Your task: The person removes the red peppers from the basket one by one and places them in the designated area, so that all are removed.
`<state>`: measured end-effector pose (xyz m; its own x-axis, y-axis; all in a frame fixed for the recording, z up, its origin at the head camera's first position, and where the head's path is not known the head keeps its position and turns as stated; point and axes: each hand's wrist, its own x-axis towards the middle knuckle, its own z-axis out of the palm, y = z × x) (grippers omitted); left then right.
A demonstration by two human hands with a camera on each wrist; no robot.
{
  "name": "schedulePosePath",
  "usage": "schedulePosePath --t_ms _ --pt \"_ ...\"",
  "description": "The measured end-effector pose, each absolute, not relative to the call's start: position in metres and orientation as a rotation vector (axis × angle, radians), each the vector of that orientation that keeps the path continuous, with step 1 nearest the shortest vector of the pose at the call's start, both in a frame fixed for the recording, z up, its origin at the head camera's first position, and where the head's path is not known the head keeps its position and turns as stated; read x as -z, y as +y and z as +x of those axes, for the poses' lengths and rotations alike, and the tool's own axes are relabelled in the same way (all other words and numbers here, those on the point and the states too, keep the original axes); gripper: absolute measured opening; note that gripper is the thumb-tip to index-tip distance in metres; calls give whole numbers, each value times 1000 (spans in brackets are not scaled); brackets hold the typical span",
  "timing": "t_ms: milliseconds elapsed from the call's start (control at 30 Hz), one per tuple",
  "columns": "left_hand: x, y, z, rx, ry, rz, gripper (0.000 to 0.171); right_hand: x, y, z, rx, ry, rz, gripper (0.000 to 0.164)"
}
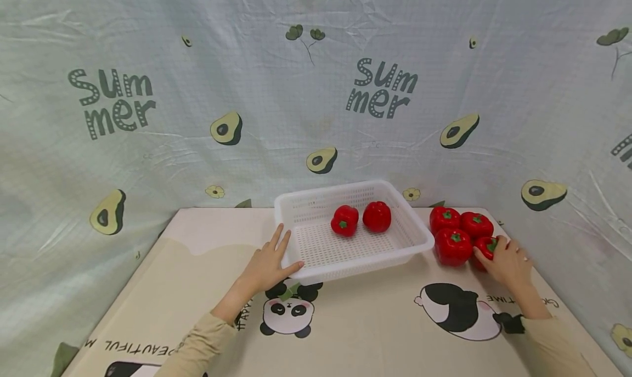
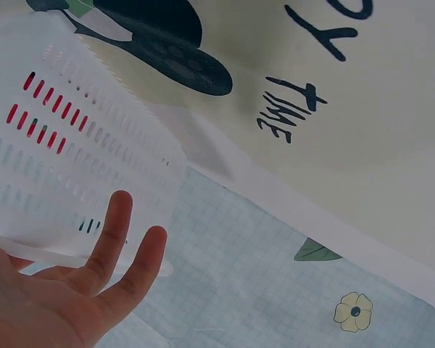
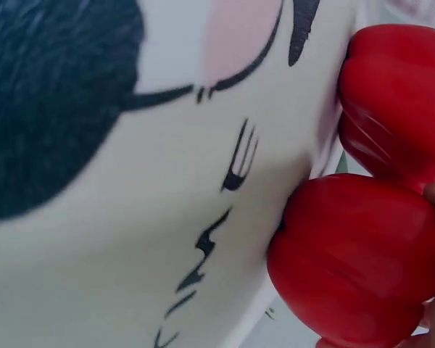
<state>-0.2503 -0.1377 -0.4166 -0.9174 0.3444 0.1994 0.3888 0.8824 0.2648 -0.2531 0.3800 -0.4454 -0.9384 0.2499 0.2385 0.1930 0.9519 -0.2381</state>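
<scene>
The left hand (image 1: 269,264), fingers spread wide, rests on a white perforated plastic basket (image 1: 321,251). To its right, inside, lie two glossy red bell peppers (image 1: 344,221). The right hand (image 1: 511,262) curls round one red pepper (image 1: 484,244); leftward and beyond this hand are three more peppers (image 1: 452,247). Only the left wrist view shows red through the side slots (image 2: 67,109).

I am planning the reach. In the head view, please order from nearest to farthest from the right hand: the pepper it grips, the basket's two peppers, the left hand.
1. Gripped pepper: in the right hand.
2. Right pepper in the basket: left of that hand.
3. Left pepper: also inside.
4. Left hand: at basket's left edge.
</scene>
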Motion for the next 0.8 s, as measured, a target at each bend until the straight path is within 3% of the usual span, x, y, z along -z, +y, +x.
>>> schedulePosePath --t_ms 533,800 --pt "415 -138 -248 461 -2908 -571 82 437 402 -247 -504 -3051 -114 102" --pt "414 -137 -247 464 -2903 -569 81 441 402 -246 -537 -3019 -124 100"
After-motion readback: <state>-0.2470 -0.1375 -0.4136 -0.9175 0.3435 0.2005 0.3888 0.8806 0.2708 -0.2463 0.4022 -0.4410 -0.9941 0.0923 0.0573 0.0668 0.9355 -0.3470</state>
